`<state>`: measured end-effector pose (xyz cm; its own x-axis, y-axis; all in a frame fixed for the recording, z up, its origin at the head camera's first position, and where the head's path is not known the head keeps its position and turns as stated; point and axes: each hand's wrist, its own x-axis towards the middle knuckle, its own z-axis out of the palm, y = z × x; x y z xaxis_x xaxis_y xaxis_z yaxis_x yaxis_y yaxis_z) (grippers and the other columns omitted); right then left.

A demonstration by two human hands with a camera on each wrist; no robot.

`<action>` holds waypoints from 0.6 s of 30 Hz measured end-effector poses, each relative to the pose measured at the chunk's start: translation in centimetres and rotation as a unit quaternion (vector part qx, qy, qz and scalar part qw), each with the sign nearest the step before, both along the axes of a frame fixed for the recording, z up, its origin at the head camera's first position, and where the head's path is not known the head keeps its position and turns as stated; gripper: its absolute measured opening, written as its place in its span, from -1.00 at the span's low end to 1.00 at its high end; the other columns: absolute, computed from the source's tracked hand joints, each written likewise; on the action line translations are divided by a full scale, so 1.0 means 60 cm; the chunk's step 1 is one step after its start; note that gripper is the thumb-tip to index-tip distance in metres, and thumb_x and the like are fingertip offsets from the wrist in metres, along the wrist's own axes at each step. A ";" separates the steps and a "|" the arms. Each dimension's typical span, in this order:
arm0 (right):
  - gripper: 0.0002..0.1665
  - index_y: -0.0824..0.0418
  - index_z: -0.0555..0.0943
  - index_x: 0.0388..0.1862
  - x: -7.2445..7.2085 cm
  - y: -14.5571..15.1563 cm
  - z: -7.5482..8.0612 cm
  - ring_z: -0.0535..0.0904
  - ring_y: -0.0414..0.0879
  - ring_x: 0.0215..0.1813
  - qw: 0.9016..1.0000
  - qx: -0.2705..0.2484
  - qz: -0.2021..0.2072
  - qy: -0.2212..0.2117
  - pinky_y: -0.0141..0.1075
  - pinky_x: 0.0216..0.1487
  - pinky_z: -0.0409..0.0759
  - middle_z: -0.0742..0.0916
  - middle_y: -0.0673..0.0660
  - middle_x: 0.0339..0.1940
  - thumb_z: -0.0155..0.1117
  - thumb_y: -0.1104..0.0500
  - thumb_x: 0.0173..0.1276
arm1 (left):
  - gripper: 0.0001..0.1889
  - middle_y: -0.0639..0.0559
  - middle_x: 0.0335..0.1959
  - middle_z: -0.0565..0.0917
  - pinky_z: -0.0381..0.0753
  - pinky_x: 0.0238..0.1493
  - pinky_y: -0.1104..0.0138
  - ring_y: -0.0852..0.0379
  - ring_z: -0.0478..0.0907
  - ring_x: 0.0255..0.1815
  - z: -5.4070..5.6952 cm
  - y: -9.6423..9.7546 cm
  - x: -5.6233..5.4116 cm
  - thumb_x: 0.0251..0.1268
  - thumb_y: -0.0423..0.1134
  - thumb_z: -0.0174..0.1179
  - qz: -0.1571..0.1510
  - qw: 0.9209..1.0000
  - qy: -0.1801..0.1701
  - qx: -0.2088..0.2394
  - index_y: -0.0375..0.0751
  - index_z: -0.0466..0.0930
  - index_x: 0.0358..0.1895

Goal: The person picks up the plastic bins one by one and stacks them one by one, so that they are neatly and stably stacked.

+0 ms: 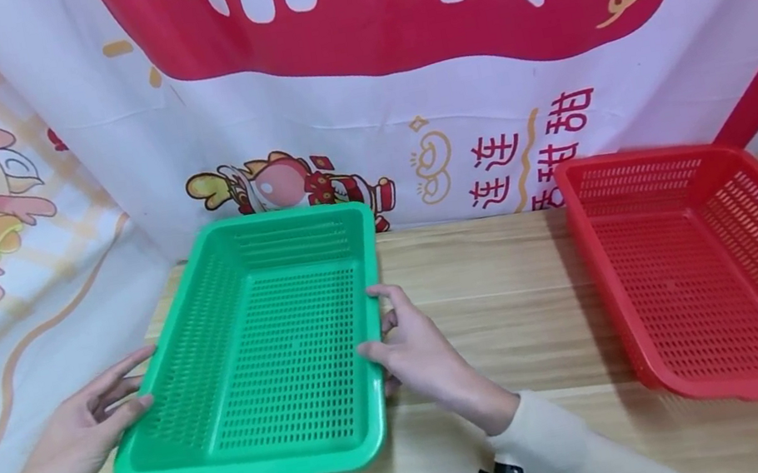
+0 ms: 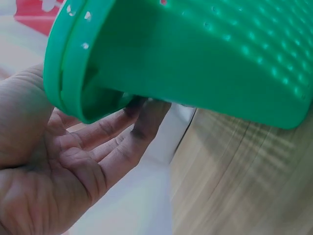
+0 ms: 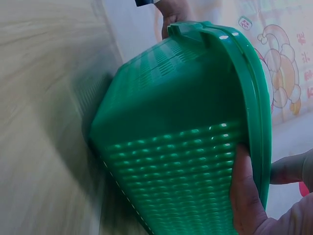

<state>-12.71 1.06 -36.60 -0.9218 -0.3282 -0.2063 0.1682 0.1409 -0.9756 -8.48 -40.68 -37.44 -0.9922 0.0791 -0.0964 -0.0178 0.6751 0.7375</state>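
A green plastic basket point(image 1: 286, 354) with slotted walls and floor stands between my two hands, close over the wooden table. My left hand point(image 1: 81, 428) holds its left side by the rim, the thumb near the top edge. In the left wrist view, the fingers point(image 2: 122, 152) reach under the basket's rim point(image 2: 71, 83). On the opposite side, my right hand point(image 1: 418, 352) grips the right rim, thumb over the edge. From the right wrist view, one finger point(image 3: 246, 191) lies along the outer perforated wall point(image 3: 181, 166), below the rim.
A red slotted basket point(image 1: 693, 291) sits on the right of the wooden table point(image 1: 478, 278). Behind the table hangs a printed red and white cloth point(image 1: 363, 104), and another patterned cloth point(image 1: 22, 325) hangs along the left side.
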 end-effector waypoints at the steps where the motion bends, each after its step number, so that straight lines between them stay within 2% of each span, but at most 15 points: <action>1: -0.13 0.02 0.14 0.68 0.000 0.006 0.000 0.75 -0.02 -0.33 1.000 0.003 -0.002 0.002 -0.06 -0.36 0.82 0.54 0.30 0.07 0.27 0.33 0.51 | -0.33 0.26 0.26 0.61 0.61 -0.10 0.61 0.77 0.43 0.06 0.002 0.005 0.000 0.64 -0.10 0.13 0.000 1.000 -0.005 -0.010 0.13 0.13 0.69; 3: -0.17 0.02 0.18 0.65 -0.001 0.016 -0.001 0.76 0.00 -0.34 1.000 0.008 -0.011 0.007 -0.06 -0.36 0.82 0.56 0.30 0.06 0.26 0.33 0.51 | -0.32 -0.05 0.35 0.59 0.61 -0.10 0.59 0.72 0.44 0.08 0.006 0.016 0.000 0.63 -0.05 0.14 -0.001 1.000 -0.014 -0.026 0.15 0.12 0.70; 5: -0.20 0.03 0.21 0.63 -0.001 0.029 -0.002 0.77 0.02 -0.33 1.000 0.009 -0.020 0.012 -0.08 -0.38 0.81 0.58 0.31 0.05 0.26 0.33 0.51 | -0.30 -0.37 0.41 0.51 0.65 -0.11 0.51 0.45 0.57 0.18 0.009 0.031 -0.002 0.64 -0.03 0.12 -0.008 0.999 -0.025 -0.026 0.13 0.08 0.71; 7: -0.22 0.03 0.24 0.61 0.000 0.041 -0.003 0.78 0.03 -0.33 0.999 0.011 -0.030 0.018 -0.08 -0.38 0.81 0.59 0.31 0.04 0.27 0.33 0.50 | -0.29 -0.41 0.44 0.48 0.67 -0.13 0.44 0.16 0.61 0.26 0.013 0.045 -0.003 0.64 0.00 0.11 -0.013 0.999 -0.035 -0.027 0.14 0.05 0.72; 10: -0.24 0.04 0.26 0.59 0.001 0.060 -0.005 0.79 0.05 -0.32 0.999 0.020 -0.042 0.026 -0.10 -0.37 0.80 0.62 0.32 0.04 0.27 0.33 0.50 | -0.28 -0.42 0.46 0.44 0.71 -0.16 0.33 -0.14 0.59 0.31 0.019 0.070 -0.005 0.64 0.00 0.11 -0.024 0.999 -0.047 -0.013 0.15 0.04 0.72; 13: -0.26 0.05 0.29 0.58 0.003 0.083 -0.005 0.80 0.05 -0.29 0.997 0.036 -0.054 0.030 -0.13 -0.34 0.81 0.64 0.32 0.05 0.28 0.32 0.49 | -0.29 -0.40 0.46 0.45 0.73 -0.15 0.31 0.01 0.63 0.23 0.026 0.095 -0.007 0.63 -0.01 0.13 -0.029 0.998 -0.050 -0.004 0.18 0.07 0.71; 14: -0.27 0.04 0.30 0.57 0.003 0.091 -0.005 0.81 0.04 -0.28 0.997 0.044 -0.058 0.031 -0.15 -0.33 0.81 0.65 0.32 0.05 0.27 0.31 0.50 | -0.29 -0.40 0.46 0.45 0.73 -0.16 0.30 0.08 0.66 0.15 0.028 0.105 -0.008 0.62 -0.01 0.14 -0.031 0.998 -0.051 0.002 0.18 0.08 0.71; 18: -0.30 0.04 0.32 0.55 0.004 0.120 -0.003 0.81 0.02 -0.22 0.994 0.073 -0.071 0.031 -0.17 -0.29 0.81 0.65 0.32 0.09 0.28 0.28 0.51 | -0.28 -0.45 0.42 0.48 0.76 -0.18 0.28 0.29 0.68 -0.04 0.033 0.139 -0.010 0.60 -0.10 0.18 -0.043 0.997 -0.044 0.040 0.08 0.10 0.70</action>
<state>-12.45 8.23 -36.79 -0.9691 -0.1652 -0.1829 0.1359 0.2609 -0.9558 -9.08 -32.35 -35.43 -0.9693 0.1742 -0.1735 -0.0300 0.6165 0.7868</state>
